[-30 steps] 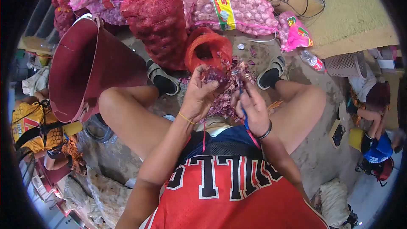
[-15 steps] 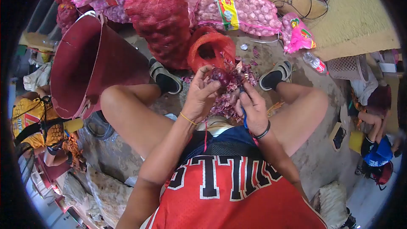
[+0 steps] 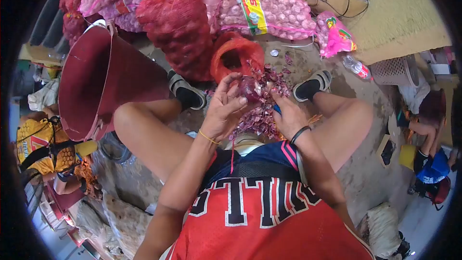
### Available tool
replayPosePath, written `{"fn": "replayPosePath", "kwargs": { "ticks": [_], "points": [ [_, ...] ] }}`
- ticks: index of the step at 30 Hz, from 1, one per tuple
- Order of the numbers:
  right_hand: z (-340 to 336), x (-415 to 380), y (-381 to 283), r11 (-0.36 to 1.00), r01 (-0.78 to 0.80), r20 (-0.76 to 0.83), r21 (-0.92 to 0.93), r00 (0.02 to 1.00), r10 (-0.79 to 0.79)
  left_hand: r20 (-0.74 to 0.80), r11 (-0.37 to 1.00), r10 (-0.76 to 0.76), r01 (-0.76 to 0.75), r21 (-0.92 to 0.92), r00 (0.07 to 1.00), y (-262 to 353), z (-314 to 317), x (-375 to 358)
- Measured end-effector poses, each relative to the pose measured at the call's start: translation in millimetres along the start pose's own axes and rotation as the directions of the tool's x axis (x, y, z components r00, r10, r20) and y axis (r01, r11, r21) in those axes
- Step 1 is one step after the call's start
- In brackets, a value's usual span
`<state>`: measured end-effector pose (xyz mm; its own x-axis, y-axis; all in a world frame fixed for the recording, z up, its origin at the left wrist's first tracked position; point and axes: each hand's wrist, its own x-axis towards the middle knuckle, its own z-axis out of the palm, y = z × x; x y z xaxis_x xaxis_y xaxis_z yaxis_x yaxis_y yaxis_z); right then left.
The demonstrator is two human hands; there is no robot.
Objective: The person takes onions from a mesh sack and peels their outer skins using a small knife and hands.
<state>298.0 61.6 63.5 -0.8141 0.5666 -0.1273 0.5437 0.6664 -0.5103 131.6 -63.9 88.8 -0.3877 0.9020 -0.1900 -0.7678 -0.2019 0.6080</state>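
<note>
Between the knees, my left hand holds a dark red onion at its fingertips. My right hand is closed round a blue-handled tool, whose blade I cannot make out, just to the right of the onion. Beneath both hands lies a pile of purple onion skins on the floor. An open red mesh bag stands just beyond the onion, its inside dark.
A large maroon bucket lies tilted at the left. Full mesh sacks and a pink bag of bulbs line the back. A plastic bottle and a crate are at right. Other people sit at both sides.
The right hand has turned, its back now facing up, and shifted slightly right. The left hand's fingers have opened a little round the onion. The whole view has shifted slightly.
</note>
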Motion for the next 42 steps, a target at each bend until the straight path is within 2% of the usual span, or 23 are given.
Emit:
{"fn": "replayPosePath", "kwargs": {
  "ticks": [1,4,7,13,16,19,25,29,31,37,40,42],
  "points": [
    [-1.5,-0.5,-1.2,0.999,-0.026,0.038,0.029,0.999,0.025,-0.018,1.000,0.002,-0.002,0.024,1.000,-1.2,-2.3,-1.3],
    [-2.7,-0.7,-1.2,1.000,0.005,-0.061,0.023,0.998,-0.003,0.023,0.999,0.045,-0.045,-0.006,0.999,-3.4,-4.8,-0.9],
    [-10.5,0.3,-11.3,0.975,-0.116,-0.017,0.189,0.992,0.122,-0.010,1.000,-0.022,0.022,-0.005,1.000,1.6,-2.4,-3.6],
    [-13.7,-1.2,-14.0,0.879,-0.009,-0.058,0.476,0.997,0.042,0.087,1.000,0.007,-0.007,0.007,0.996,-0.8,-7.7,-1.8],
    [-18.2,-3.8,-26.8,0.506,-0.076,0.025,0.859,0.994,0.107,0.085,0.999,-0.019,0.016,0.041,0.996,0.2,-9.2,-2.5],
    [-20.1,-0.2,-31.8,0.485,0.014,-0.056,0.874,0.996,0.073,0.065,0.988,-0.056,0.046,0.146,0.996,-2.4,-11.1,-3.2],
    [-14.5,-0.1,-30.3,0.437,0.015,-0.101,0.899,0.979,0.174,0.041,0.949,-0.052,0.037,0.315,0.998,-1.5,-10.1,-4.2],
    [-17.8,-3.6,-25.2,0.287,-0.038,-0.015,0.957,0.983,0.182,0.053,0.954,0.016,-0.031,0.299,0.998,-9.2,-9.7,-0.4],
    [-18.4,-4.3,-19.7,0.216,-0.059,0.016,0.975,0.981,0.194,0.057,0.955,-0.005,-0.013,0.296,0.998,-9.5,-9.6,0.0],
    [-30.0,-4.4,-19.5,0.042,-0.010,-0.003,0.999,0.951,0.310,0.026,0.941,0.003,-0.012,0.338,1.000,-8.0,-8.5,-1.4],
    [-29.2,-4.6,-11.6,0.134,0.040,-0.078,0.990,0.955,0.287,0.021,0.947,0.024,-0.030,0.320,0.999,-10.1,-11.3,-0.5],
    [-29.9,-4.3,-6.7,0.251,0.010,-0.090,0.968,0.946,0.310,-0.012,0.956,0.023,-0.018,0.294,1.000,-9.6,-13.8,0.1]
  ]
}}
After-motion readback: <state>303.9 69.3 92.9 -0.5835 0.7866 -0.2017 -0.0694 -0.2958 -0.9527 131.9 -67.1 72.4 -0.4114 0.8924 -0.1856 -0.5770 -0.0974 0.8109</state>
